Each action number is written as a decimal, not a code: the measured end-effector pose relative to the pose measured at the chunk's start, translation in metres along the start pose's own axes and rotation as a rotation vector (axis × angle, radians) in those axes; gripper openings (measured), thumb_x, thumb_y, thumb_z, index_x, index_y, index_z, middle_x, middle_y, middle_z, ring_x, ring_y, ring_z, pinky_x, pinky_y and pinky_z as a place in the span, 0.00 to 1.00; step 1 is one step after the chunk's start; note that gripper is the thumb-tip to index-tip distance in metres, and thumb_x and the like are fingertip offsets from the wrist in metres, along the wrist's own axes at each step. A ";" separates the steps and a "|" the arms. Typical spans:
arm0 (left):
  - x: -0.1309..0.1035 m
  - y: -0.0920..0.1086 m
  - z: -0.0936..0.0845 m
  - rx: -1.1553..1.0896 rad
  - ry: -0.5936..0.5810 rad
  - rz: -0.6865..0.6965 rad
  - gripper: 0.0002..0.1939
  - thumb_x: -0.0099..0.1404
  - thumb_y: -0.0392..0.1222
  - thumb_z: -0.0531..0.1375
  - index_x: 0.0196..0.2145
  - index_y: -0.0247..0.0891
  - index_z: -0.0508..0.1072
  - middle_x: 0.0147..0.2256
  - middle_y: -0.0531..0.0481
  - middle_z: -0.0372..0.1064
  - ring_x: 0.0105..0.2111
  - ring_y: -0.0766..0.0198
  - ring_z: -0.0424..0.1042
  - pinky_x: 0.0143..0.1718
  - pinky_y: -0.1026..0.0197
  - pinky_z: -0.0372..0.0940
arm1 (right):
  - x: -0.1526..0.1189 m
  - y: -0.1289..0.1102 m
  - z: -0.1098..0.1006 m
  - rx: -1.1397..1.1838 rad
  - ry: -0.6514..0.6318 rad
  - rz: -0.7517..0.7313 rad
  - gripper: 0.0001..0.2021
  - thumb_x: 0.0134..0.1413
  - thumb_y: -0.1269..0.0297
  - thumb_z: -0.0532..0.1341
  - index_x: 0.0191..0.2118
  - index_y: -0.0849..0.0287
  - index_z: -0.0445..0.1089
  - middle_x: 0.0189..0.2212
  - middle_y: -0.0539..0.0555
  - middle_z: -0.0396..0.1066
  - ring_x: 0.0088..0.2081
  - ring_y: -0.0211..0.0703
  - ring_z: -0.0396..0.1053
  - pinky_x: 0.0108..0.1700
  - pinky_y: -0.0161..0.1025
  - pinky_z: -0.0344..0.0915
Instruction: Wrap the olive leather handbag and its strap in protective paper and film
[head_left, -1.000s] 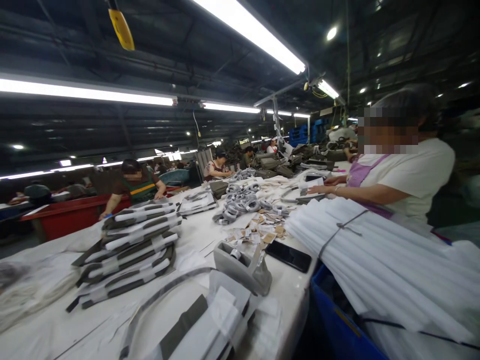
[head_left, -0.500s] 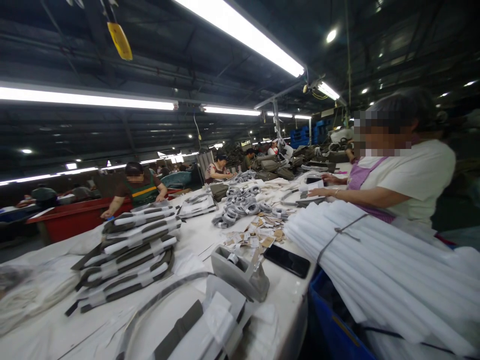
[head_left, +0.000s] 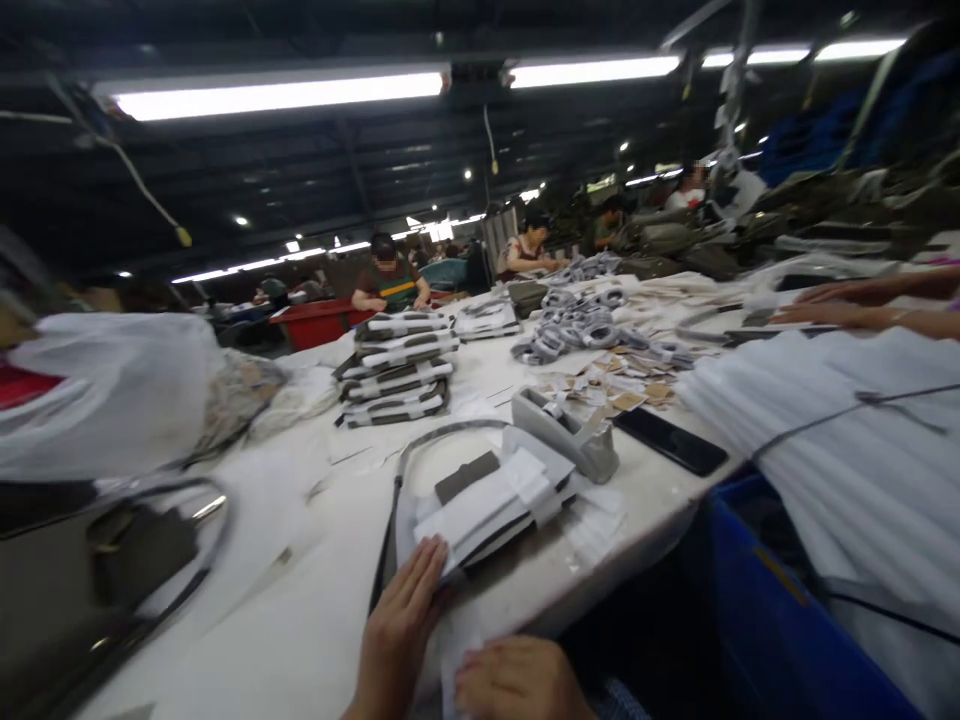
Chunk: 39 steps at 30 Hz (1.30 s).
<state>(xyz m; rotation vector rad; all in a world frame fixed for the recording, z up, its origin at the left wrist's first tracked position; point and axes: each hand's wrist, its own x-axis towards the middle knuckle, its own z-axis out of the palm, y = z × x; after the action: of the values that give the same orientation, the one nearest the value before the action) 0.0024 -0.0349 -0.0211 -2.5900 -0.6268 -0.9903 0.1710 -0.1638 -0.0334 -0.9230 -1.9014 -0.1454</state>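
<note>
On the white table, a dark bundle wrapped in white sheet (head_left: pixel 480 510) lies slightly tilted near the front edge, with a dark curved strap (head_left: pixel 431 432) looping behind it. My left hand (head_left: pixel 401 620) rests with straight fingers on the bundle's near left corner. Lower down, at the table edge, my right hand (head_left: pixel 521 678) is closed, its curled fingers on a thin white strip (head_left: pixel 452 660) that runs up toward the bundle. Just behind the bundle stands a grey tape dispenser (head_left: pixel 562 430).
Wrapped bundles are stacked (head_left: pixel 397 370) behind. A black phone (head_left: pixel 670 440) lies right of the dispenser. White foam tubes (head_left: pixel 832 440) overhang a blue bin (head_left: pixel 787 610). Dark pieces (head_left: pixel 45 590) lie at left. A co-worker's hands (head_left: pixel 847 305) are at far right; other people sit behind.
The view has swung right to left and lower, showing more of the left side. Both my hands have come into view at the wrapped bundle, which now appears nearer the middle.
</note>
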 end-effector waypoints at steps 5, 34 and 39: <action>0.005 0.010 -0.005 0.023 -0.020 -0.024 0.24 0.72 0.31 0.52 0.64 0.36 0.61 0.56 0.43 0.70 0.58 0.57 0.68 0.54 0.56 0.70 | 0.039 0.010 -0.023 0.087 0.009 0.048 0.15 0.68 0.69 0.48 0.44 0.56 0.73 0.36 0.51 0.81 0.37 0.40 0.78 0.43 0.37 0.73; -0.012 0.015 -0.006 -0.178 -0.022 -0.280 0.19 0.67 0.28 0.53 0.56 0.32 0.67 0.56 0.37 0.68 0.58 0.59 0.67 0.58 0.60 0.67 | 0.143 0.101 0.012 -0.162 -0.638 0.669 0.05 0.56 0.59 0.65 0.33 0.51 0.79 0.37 0.47 0.79 0.41 0.42 0.75 0.38 0.35 0.62; 0.002 0.024 -0.015 -0.085 -0.083 -0.325 0.23 0.68 0.37 0.55 0.60 0.34 0.63 0.59 0.37 0.64 0.57 0.56 0.69 0.53 0.58 0.71 | 0.150 0.108 0.016 -0.215 -0.659 0.670 0.10 0.50 0.55 0.69 0.30 0.57 0.77 0.35 0.54 0.79 0.38 0.47 0.75 0.33 0.36 0.59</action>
<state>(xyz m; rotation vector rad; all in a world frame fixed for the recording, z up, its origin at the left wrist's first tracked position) 0.0076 -0.0607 -0.0120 -2.6680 -1.0754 -1.0249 0.1950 0.0007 0.0501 -1.8750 -2.0508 0.4108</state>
